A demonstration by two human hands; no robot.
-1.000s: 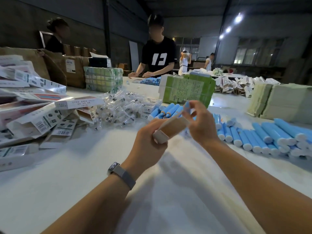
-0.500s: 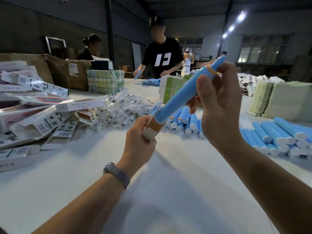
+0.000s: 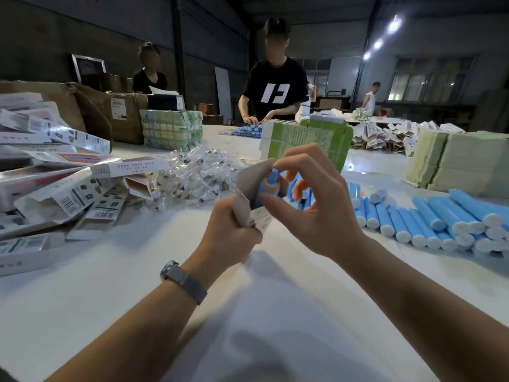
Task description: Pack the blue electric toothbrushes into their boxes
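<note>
Blue plastic shows at the mouth of the box [image 3: 249, 209]: the toothbrush [image 3: 268, 188] sits nearly all the way inside, only its orange-ringed top poking out between the raised flaps. The left hand [image 3: 228, 230] grips the box from below, fingers curled round its lower end. The right hand [image 3: 316, 205] arches over the opening, thumb tip against the toothbrush just below the ring, the other fingers bent above it; it pinches the exposed top.

Both hands hover above the tabletop [image 3: 137, 271], with a wide bare stretch of white surface beneath and toward the viewer. Room narrows further out — a heap of flat and part-folded cartons [image 3: 55, 188] crowds the left edge, a pile of clear-wrapped brush heads [image 3: 192, 177] lies just beyond the box, and rows of loose toothbrushes [image 3: 440, 221] line the right side.

Half a second ago the toothbrush stood mostly out of the box, lifted high in the right hand; it has since slid down inside, and the right hand has come down with it. A grey watch [image 3: 184, 281] circles the left wrist.
</note>
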